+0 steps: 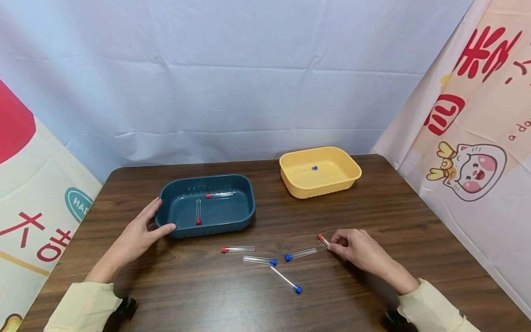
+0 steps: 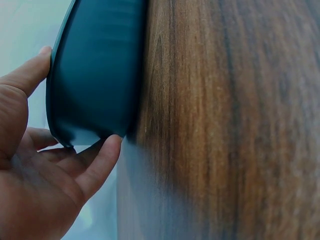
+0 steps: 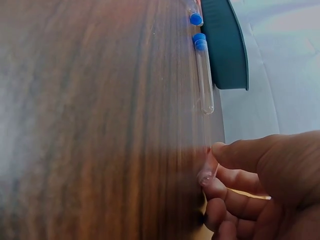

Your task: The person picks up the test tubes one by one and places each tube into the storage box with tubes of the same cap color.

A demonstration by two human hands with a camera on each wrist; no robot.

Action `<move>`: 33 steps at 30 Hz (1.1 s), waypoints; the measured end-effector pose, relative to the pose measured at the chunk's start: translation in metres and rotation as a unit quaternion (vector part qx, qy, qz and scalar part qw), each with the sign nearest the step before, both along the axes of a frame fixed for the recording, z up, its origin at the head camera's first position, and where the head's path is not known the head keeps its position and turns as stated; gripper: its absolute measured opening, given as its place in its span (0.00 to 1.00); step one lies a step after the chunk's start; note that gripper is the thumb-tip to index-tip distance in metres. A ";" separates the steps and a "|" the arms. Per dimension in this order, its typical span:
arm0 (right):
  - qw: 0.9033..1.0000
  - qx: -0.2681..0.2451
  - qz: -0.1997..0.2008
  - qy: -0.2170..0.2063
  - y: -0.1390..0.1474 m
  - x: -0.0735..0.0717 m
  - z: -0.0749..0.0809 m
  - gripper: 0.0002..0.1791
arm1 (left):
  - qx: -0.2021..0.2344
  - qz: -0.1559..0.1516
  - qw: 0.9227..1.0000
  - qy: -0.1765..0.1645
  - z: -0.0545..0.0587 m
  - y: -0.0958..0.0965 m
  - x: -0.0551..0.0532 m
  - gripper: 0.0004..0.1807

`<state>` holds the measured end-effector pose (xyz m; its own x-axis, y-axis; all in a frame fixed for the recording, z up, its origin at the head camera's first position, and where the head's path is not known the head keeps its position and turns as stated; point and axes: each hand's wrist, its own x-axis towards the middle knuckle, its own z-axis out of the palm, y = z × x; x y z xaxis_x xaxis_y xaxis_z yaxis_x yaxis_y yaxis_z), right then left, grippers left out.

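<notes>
My right hand (image 1: 358, 249) pinches a red-capped test tube (image 1: 323, 239) at the table's right side. In the right wrist view, thumb and fingers grip this clear tube (image 3: 208, 172) close to the wood. My left hand (image 1: 141, 233) grips the left end of a dark teal basin (image 1: 207, 228), its thumb on the rim and its fingers round the end wall (image 2: 95, 75). Inside that basin lie two red-capped tubes (image 1: 198, 212). Between the hands, another red-capped tube (image 1: 238, 249) and three blue-capped tubes (image 1: 300, 254) lie on the table.
A yellow basin (image 1: 298, 191) stands at the back right with one blue-capped tube (image 1: 309, 169) in it. The dark wooden table (image 1: 199, 295) ends at a pale cloth backdrop (image 1: 232, 101). Printed cloths hang at both sides.
</notes>
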<state>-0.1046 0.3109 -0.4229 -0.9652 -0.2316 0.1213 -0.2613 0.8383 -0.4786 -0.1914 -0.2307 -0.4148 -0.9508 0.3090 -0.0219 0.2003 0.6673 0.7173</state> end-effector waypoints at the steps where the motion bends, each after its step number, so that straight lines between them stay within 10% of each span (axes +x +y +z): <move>1: 1.000 0.003 -0.004 -0.001 -0.001 0.000 0.000 0.06 | 0.000 0.000 1.000 0.000 0.000 0.000 0.000 0.54; 33: 0.996 0.026 -0.083 -0.031 -0.013 -0.011 0.000 0.09 | 0.002 0.000 1.000 0.002 -0.002 -0.002 0.000 0.54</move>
<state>-0.1158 0.2982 -0.4227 -0.9960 -0.0732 0.0521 -0.0888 0.8910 -0.4452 -0.1918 -0.2323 -0.4167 -0.9511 0.3084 -0.0173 0.2022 0.6639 0.7200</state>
